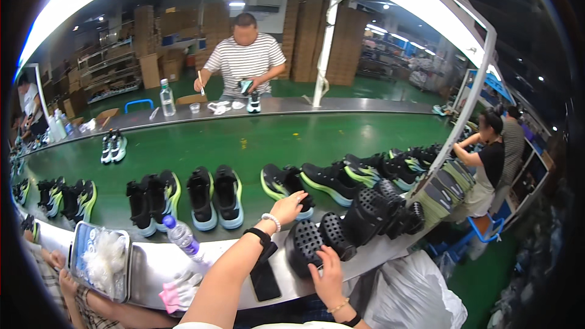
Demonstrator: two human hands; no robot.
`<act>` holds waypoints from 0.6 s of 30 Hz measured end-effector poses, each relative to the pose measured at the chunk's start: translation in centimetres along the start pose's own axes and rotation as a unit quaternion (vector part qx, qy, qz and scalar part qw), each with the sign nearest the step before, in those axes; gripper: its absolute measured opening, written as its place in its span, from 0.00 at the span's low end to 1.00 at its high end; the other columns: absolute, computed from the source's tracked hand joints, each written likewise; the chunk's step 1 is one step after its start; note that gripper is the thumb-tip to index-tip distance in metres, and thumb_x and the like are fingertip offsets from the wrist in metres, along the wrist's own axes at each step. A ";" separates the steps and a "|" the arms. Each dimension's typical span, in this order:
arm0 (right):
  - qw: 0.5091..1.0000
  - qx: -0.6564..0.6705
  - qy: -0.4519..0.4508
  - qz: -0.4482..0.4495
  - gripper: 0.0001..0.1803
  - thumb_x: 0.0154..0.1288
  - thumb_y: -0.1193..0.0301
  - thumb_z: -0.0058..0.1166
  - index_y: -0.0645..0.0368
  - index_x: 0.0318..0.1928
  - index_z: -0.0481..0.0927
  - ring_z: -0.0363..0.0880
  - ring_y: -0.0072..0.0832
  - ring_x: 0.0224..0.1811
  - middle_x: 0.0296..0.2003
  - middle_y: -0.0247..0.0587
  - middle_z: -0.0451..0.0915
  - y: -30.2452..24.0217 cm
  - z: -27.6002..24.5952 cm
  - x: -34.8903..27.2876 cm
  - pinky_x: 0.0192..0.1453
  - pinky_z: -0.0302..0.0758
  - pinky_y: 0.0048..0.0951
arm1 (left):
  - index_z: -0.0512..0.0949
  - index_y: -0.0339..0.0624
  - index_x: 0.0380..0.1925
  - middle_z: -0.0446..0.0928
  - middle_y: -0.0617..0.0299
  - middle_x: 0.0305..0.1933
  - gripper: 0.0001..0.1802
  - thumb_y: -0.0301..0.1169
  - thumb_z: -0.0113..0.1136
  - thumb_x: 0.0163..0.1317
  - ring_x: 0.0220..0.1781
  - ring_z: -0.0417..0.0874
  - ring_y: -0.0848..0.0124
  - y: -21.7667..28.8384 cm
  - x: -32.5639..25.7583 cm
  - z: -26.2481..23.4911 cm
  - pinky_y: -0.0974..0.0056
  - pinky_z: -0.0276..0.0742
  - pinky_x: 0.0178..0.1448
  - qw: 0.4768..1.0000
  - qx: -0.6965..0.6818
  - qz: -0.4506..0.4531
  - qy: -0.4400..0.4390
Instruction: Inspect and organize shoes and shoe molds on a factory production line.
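My left hand (287,208), with a beaded bracelet and a dark watch, reaches over the near edge of the green belt. Its fingers close on a black sneaker (283,181) with a lime and pale blue sole; the sneaker's near part is partly covered by the hand. Lower right, my right hand (328,273) has its fingers apart, beside a black clog (304,242) with round holes, its fingertips at the clog's near side. A second black clog (334,234) stands just right of it. Flat on the metal ledge between my forearms lies a dark phone (265,280).
More black sneakers (214,198) line the belt (256,140). A purple-capped bottle (181,236), pink-white gloves (180,291) and a tray (129,268) of clear plastic occupy the ledge. Opposite, a person (245,61) holds a brush and shoe. A white bag (417,292) bulges at lower right.
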State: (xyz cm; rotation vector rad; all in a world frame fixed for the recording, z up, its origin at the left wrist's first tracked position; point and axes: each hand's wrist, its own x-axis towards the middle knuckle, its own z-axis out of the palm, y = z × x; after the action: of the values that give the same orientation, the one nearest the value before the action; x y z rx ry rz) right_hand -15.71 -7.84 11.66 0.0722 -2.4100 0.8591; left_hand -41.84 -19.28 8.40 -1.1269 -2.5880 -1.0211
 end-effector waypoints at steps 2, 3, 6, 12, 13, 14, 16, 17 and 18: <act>1.000 -0.008 0.010 0.006 0.23 0.58 0.71 0.62 0.62 0.54 0.74 0.69 0.49 0.62 0.58 0.49 0.72 0.1 -0.2 0.0 0.65 0.68 0.43 | 0.70 0.47 0.61 0.72 0.56 0.63 0.26 0.36 0.55 0.62 0.55 0.79 0.54 0.1 0.6 1.0 0.54 0.77 0.58 0.999 0.040 -0.034 -0.009; 1.000 -0.015 0.014 -0.003 0.24 0.58 0.71 0.62 0.62 0.55 0.73 0.70 0.48 0.62 0.58 0.49 0.72 0.1 -0.2 0.1 0.63 0.69 0.42 | 0.72 0.47 0.60 0.74 0.56 0.59 0.25 0.38 0.56 0.62 0.52 0.81 0.54 0.2 0.7 1.3 0.53 0.78 0.55 0.998 0.037 -0.049 -0.012; 1.000 0.006 0.013 0.027 0.27 0.59 0.69 0.63 0.63 0.57 0.71 0.70 0.49 0.61 0.58 0.52 0.72 0.1 -0.2 0.0 0.61 0.71 0.41 | 0.78 0.43 0.46 0.77 0.54 0.46 0.22 0.48 0.58 0.62 0.44 0.83 0.54 -0.1 0.3 1.2 0.53 0.79 0.47 0.984 0.132 -0.115 -0.035; 0.993 -0.059 0.016 0.098 0.38 0.58 0.57 0.65 0.69 0.60 0.65 0.79 0.57 0.46 0.45 0.64 0.79 -0.3 -0.6 0.4 0.50 0.77 0.45 | 0.80 0.44 0.40 0.78 0.57 0.46 0.22 0.51 0.59 0.60 0.45 0.84 0.57 -1.3 -3.1 -2.5 0.53 0.80 0.46 0.970 0.195 -0.117 -0.088; 0.991 -0.091 0.022 0.095 0.38 0.57 0.54 0.65 0.69 0.57 0.68 0.81 0.56 0.42 0.39 0.64 0.81 -0.2 -0.7 0.7 0.45 0.78 0.45 | 0.81 0.45 0.41 0.78 0.58 0.46 0.22 0.51 0.60 0.60 0.45 0.84 0.58 -1.4 -3.8 -3.3 0.53 0.80 0.46 0.971 0.195 -0.106 -0.091; 0.982 -0.115 -0.043 0.146 0.38 0.56 0.52 0.65 0.70 0.55 0.69 0.82 0.55 0.39 0.36 0.63 0.81 -0.2 -1.0 0.8 0.44 0.78 0.45 | 0.82 0.45 0.40 0.78 0.58 0.47 0.20 0.49 0.63 0.58 0.48 0.82 0.58 -1.3 -4.5 -3.9 0.53 0.80 0.47 0.970 0.175 -0.136 -0.096; 0.970 -0.146 -0.086 0.173 0.38 0.55 0.50 0.65 0.70 0.53 0.71 0.82 0.55 0.37 0.33 0.62 0.82 -0.2 -1.3 1.1 0.42 0.79 0.45 | 0.82 0.46 0.41 0.76 0.59 0.50 0.19 0.47 0.64 0.56 0.51 0.80 0.58 -1.1 -6.1 -4.7 0.53 0.80 0.49 0.969 0.175 -0.157 -0.070; 0.973 -0.156 -0.075 0.155 0.38 0.54 0.48 0.65 0.70 0.51 0.72 0.82 0.54 0.35 0.31 0.61 0.82 -0.4 -1.2 1.4 0.40 0.79 0.45 | 0.82 0.46 0.42 0.75 0.59 0.52 0.19 0.45 0.66 0.55 0.54 0.78 0.59 -1.1 -7.0 -5.1 0.52 0.79 0.50 0.976 0.159 -0.145 -0.028; 0.972 -0.179 -0.057 0.142 0.38 0.53 0.47 0.66 0.70 0.50 0.73 0.82 0.54 0.34 0.29 0.61 0.82 -0.7 -1.4 1.6 0.39 0.79 0.45 | 0.82 0.46 0.44 0.71 0.58 0.57 0.18 0.40 0.67 0.54 0.58 0.74 0.57 -0.9 -7.8 -5.0 0.52 0.78 0.53 0.980 0.116 -0.158 0.020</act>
State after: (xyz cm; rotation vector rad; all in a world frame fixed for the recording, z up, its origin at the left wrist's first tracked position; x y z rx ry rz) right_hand -16.22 -7.38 13.79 -0.3805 -2.6881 0.5360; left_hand -37.55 -27.56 8.83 -0.6488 -2.8210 -0.7533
